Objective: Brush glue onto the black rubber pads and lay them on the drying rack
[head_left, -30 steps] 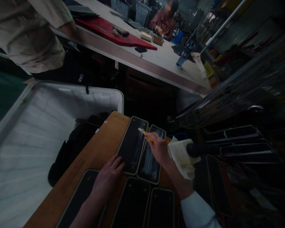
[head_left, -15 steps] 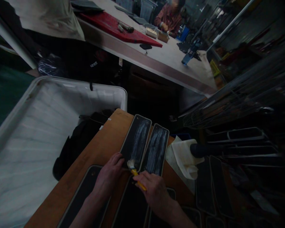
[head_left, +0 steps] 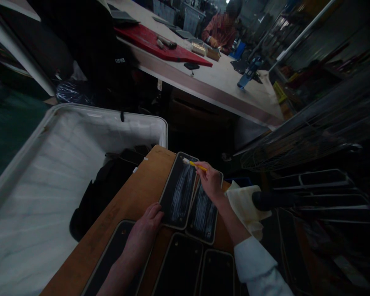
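Note:
My right hand (head_left: pixel 211 180) pinches a small yellow-handled brush (head_left: pixel 193 164), its bristles at the far end of a dark oblong panel (head_left: pixel 180 189) streaked with white. My left hand (head_left: pixel 147 222) lies flat with fingers out, pressing the near left corner of that panel. A second streaked panel (head_left: pixel 203 211) lies right beside it, partly under my right hand. Both rest on a brown board (head_left: pixel 123 213). Several unstreaked dark panels (head_left: pixel 180 263) lie nearer to me.
A large white tub (head_left: pixel 49 172) stands at the left with dark items inside. A cream cloth (head_left: pixel 245 203) lies right of the panels. Dark trays are stacked at the right. Beyond is a long workbench (head_left: pixel 222 82) with a red sheet, where another person sits.
My right hand has carried the brush from the panel's near end up to its far end. My left hand has stayed on the panel's near corner.

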Demonstrator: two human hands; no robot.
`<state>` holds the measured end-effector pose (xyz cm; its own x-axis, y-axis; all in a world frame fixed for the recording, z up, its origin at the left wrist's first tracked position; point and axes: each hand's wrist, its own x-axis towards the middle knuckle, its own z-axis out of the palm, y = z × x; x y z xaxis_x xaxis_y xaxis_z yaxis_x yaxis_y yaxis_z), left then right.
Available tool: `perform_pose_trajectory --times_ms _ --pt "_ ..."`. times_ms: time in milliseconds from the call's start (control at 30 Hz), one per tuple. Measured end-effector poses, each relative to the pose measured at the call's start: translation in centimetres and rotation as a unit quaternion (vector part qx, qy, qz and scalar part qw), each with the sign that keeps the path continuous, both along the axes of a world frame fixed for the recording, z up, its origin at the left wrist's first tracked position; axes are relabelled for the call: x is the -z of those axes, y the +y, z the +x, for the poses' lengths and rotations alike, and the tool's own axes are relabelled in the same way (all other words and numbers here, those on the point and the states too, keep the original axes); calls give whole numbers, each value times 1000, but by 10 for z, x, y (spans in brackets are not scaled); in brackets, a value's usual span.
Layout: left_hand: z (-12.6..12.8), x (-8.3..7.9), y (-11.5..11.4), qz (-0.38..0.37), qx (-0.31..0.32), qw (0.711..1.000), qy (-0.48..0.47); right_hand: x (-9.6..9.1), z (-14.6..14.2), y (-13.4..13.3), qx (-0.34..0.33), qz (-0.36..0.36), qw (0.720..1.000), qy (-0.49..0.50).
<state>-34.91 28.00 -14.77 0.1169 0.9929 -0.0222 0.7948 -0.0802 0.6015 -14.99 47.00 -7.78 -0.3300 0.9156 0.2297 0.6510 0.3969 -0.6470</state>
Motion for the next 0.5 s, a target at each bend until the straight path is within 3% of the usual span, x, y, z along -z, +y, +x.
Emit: perform_pose_trajectory --times_ms 100,200,333,500 --pt "-2 3 -1 7 6 1000 -4 2 -18 3 -21 48 994 -92" --pt "-3 4 -2 7 7 1000 -14 10 -30 -17 -68 57 982 -169" --pt "-4 1 -4 11 2 999 -47 11 -24 -80 -157 39 966 -200" --pt "-4 -7 -5 -11 -27 995 -100 -10 -6 -150 -228 -51 966 -111"
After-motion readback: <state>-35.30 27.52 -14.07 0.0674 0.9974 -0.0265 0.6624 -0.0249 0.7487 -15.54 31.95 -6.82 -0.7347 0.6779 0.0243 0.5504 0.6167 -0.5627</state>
